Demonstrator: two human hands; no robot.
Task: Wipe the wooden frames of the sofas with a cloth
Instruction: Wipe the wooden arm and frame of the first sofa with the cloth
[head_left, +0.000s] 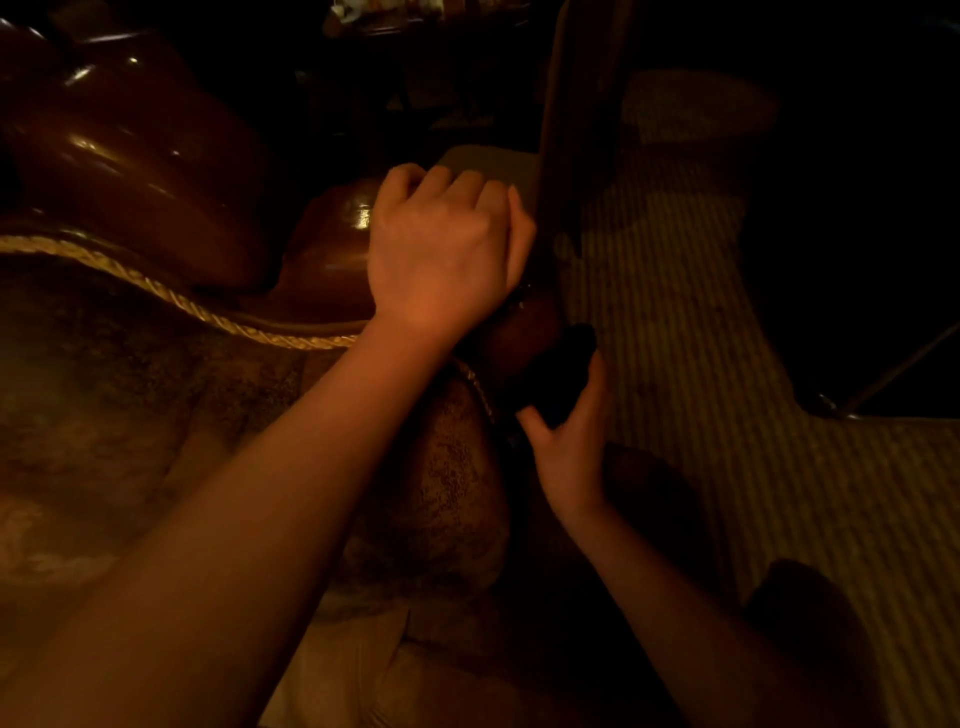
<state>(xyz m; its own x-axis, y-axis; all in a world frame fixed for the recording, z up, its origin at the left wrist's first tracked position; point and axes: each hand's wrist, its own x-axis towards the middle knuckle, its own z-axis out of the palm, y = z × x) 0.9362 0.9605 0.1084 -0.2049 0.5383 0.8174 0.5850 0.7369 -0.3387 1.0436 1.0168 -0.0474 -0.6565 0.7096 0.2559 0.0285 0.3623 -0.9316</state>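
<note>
cloth (558, 374) in right hand (569, 441) (dark), below left hand (441, 249)

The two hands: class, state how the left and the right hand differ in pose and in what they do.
The left hand lies higher, fingers curled over the sofa's wooden frame; whether it holds anything is hidden. The right hand lies lower, gripping a dark cloth against the frame's side. Both are bare.

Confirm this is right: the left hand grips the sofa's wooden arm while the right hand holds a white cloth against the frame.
One detail is wrong: the cloth is dark, almost black, not white, as the head view shows. The left hand grips the wooden arm, and the right hand holds the cloth against the frame.
</note>
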